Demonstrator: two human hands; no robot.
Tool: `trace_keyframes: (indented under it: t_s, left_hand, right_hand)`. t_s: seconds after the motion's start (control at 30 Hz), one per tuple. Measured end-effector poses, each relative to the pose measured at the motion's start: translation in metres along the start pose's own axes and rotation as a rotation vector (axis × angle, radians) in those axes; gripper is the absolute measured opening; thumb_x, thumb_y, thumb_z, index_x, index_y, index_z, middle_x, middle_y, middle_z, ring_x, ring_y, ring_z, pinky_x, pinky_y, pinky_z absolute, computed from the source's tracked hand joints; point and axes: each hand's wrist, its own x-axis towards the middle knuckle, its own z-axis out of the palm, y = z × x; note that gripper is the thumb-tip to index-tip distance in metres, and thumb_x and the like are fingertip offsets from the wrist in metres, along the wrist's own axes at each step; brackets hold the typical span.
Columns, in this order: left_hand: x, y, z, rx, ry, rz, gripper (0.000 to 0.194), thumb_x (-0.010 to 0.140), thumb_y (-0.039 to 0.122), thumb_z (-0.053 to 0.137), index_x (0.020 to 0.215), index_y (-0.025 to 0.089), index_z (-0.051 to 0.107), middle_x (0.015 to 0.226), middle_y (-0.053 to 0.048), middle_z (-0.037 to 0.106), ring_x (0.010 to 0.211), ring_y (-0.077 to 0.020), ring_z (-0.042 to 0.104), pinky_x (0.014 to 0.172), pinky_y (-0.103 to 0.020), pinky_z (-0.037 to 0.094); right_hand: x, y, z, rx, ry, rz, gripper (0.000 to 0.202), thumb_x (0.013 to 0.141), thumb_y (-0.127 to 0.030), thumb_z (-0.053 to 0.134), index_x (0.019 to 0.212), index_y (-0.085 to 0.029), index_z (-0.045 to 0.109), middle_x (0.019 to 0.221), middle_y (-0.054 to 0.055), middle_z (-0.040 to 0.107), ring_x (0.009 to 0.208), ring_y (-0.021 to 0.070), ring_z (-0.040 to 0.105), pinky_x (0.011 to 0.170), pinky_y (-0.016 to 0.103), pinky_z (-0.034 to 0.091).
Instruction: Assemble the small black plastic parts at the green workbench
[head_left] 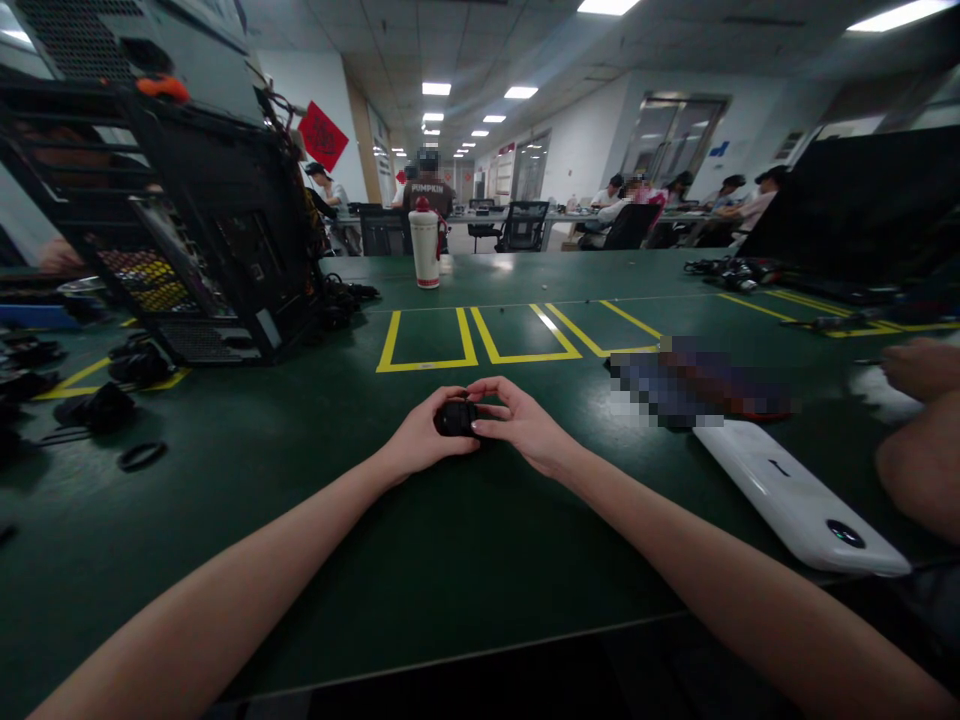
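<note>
A small black object, block-like with rounded edges (456, 418), is held between my two hands just above or on the green table (480, 560); its exact kind does not show. My left hand (424, 432) is closed round its left side, thumb below and fingers over the top. From the right, my right hand (525, 425) pinches it with the thumb at the near face and the fingertips at the upper edge. My fingers cover parts of the object on both sides.
Left stands an open black computer case (217, 240), with black parts (97, 405) and a black ring (141, 456) near it. Ahead are yellow tape outlines (427, 365) and a white bottle (426, 250). A white device (795, 490) and another person's arm (922, 460) are at right.
</note>
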Motion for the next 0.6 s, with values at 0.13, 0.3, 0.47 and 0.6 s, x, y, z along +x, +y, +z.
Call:
trace_keyframes:
  t_s: [0.13,0.3,0.47,0.6]
  left_hand:
    - [0.0004,-0.0020,0.0000,-0.009,-0.007,0.010,0.060,0.060,0.023,0.071,0.114,0.021,0.046,0.111,-0.005,0.054,0.102,-0.0231,0.052,0.089,-0.040,0.040]
    - [0.0002,0.0003,0.0004,-0.005,-0.016,0.026,0.058,0.060,0.022,0.071,0.113,0.020,0.047,0.108,-0.005,0.055,0.101,-0.0223,0.053,0.091,-0.040,0.039]
    - [0.0002,0.0003,0.0007,0.002,-0.017,0.014,0.059,0.059,0.022,0.070,0.113,0.021,0.046,0.108,-0.005,0.055,0.102,-0.0224,0.053,0.091,-0.040,0.039]
    - [0.0008,-0.0019,0.0007,-0.001,0.009,0.000,0.057,0.059,0.023,0.071,0.111,0.022,0.047,0.107,-0.004,0.055,0.100,-0.0224,0.053,0.089,-0.040,0.040]
  right_hand:
    - [-0.0009,-0.0019,0.0014,-0.008,-0.006,0.002,0.034,0.068,-0.011,0.059,0.098,-0.026,0.052,0.108,0.000,0.048,0.104,0.0184,0.048,0.086,0.038,0.042]
    - [0.0015,0.0006,0.0039,0.074,0.025,0.010,0.020,0.071,-0.017,0.058,0.089,-0.023,0.052,0.097,-0.001,0.052,0.092,0.0151,0.053,0.081,0.035,0.044]
    - [0.0025,0.0049,0.0018,0.001,0.077,0.003,0.032,0.068,-0.013,0.061,0.097,-0.024,0.052,0.106,0.001,0.050,0.104,0.0178,0.049,0.090,0.040,0.040]
    - [0.0021,0.0073,-0.0007,-0.006,0.037,0.061,0.034,0.068,-0.014,0.061,0.099,-0.024,0.051,0.114,0.002,0.048,0.105,0.0197,0.050,0.091,0.043,0.040]
